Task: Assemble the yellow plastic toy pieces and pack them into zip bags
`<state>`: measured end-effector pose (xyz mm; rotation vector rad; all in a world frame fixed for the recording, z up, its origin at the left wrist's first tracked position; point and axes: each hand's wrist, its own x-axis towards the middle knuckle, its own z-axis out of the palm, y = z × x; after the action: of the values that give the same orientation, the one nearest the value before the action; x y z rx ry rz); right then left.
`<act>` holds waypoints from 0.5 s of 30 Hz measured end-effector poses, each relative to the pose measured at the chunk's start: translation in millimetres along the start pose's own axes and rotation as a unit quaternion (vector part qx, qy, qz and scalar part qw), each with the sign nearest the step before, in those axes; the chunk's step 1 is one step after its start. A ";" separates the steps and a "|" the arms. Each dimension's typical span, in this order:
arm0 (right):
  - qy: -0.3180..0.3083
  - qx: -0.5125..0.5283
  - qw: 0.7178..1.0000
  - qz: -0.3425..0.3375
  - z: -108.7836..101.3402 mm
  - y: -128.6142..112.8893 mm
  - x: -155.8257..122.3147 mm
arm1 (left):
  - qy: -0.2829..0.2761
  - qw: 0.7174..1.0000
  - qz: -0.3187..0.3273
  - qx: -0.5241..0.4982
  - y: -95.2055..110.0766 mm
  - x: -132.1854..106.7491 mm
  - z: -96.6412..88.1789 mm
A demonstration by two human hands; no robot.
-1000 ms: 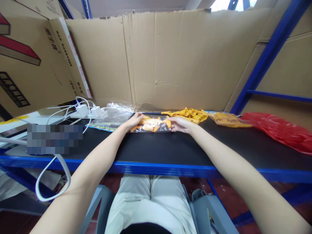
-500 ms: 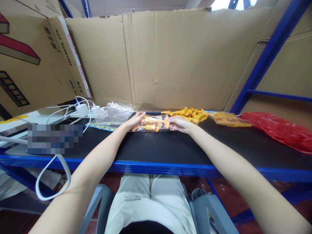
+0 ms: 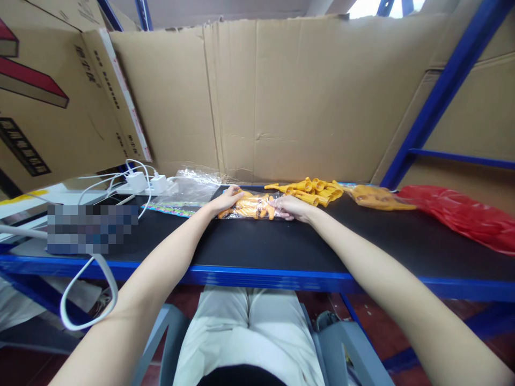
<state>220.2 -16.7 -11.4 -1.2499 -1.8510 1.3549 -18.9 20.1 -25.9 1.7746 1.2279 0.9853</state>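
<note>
A clear plastic bag [image 3: 253, 206] with several orange-yellow plastic pieces inside lies on the black tabletop [image 3: 265, 246] in front of me. My left hand [image 3: 228, 199] is closed on the bag's left end, the thumb and fingers over the film. At the right end, my right hand [image 3: 293, 207] grips the bag, its fingertips pressed to the plastic. Just behind my right hand is a loose pile of yellow horn-shaped plastic pieces [image 3: 316, 188]. What shape the bagged pieces have is hard to make out through the shiny film.
To the left lie flat clear plastic bags [image 3: 189, 187] with a colourful edge, beside white chargers [image 3: 159, 184] and cables. Rightward are a bagged yellow bundle [image 3: 374, 198] and a red plastic bag [image 3: 458, 214]. Cardboard [image 3: 314, 102] walls the back; a blue shelf post [image 3: 438, 80] rises at right.
My right hand has shifted slightly left along the bag, and the orange-yellow pieces inside sit differently. My left hand remains at the bag's left end.
</note>
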 end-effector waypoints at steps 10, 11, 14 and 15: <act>-0.023 0.091 0.996 0.012 4.4 -7.2 -4.1 | -0.004 0.993 -0.022 -0.115 5.4 -2.7 1.2; -0.026 0.072 0.997 0.013 4.8 -7.3 -4.4 | 0.000 0.993 -0.023 -0.112 5.5 -2.5 1.3; -0.005 -0.011 1.000 0.022 5.8 -7.5 -4.4 | 0.015 0.996 -0.026 -0.079 6.1 -2.7 1.5; 0.007 -0.038 0.999 0.025 5.9 -7.6 -4.1 | 0.019 0.997 -0.026 -0.069 6.3 -2.9 1.5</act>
<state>214.3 -23.5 -6.0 -1.3484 -1.8898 1.3087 -15.9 15.4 -21.4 1.6170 1.1932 1.0530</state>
